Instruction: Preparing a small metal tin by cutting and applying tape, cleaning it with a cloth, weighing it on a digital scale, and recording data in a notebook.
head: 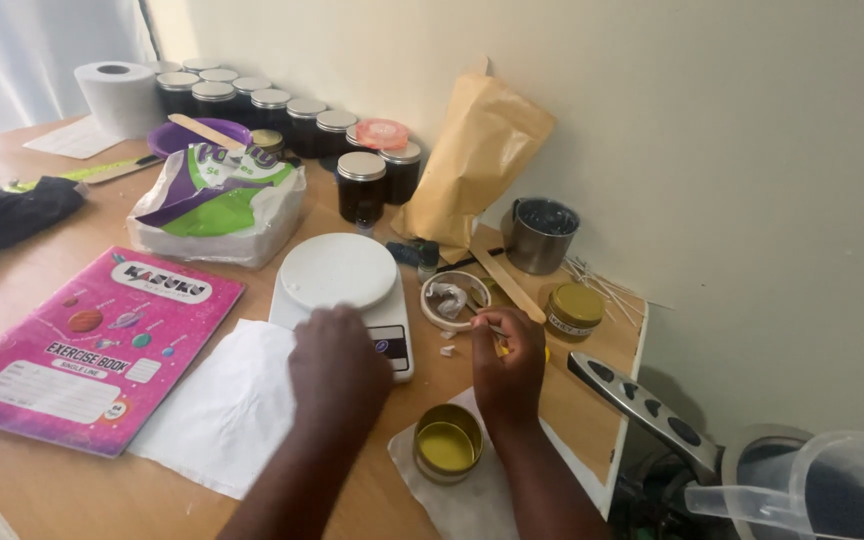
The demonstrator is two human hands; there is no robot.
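Open gold tin (447, 441) sits nearest cam on white paper (472, 495), just below R hand (508, 367). R hand is pinched narrow on a small yellow item (501, 349), exact kind can't be told. L hand (337, 365) is laid over front edge of white scale (342, 285), grip hidden, can't tell. Tape roll (455, 300) lies right of scale, lidded gold tin (574, 307) further right. Pink exercise book (92, 345) lies left of scale.
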